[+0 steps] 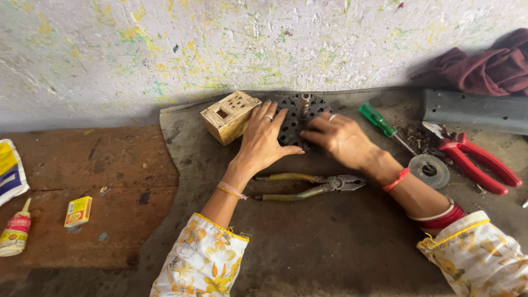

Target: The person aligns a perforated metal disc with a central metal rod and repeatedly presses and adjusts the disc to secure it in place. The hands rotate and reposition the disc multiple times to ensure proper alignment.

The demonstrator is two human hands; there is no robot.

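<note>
The single head-worn camera looks steeply down and forward from above the person's forearms, close to the dark work mat [308, 231] and facing the paint-flecked wall [231, 44] behind it. Both hands sit near the middle of the frame, with the mat filling the lower right and a brown board [82, 181] the left.

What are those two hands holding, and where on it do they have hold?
Both the left hand and right hand press on a dark slotted metal disc with an upright shaft, at its near rim. Neither lifts it.
</note>
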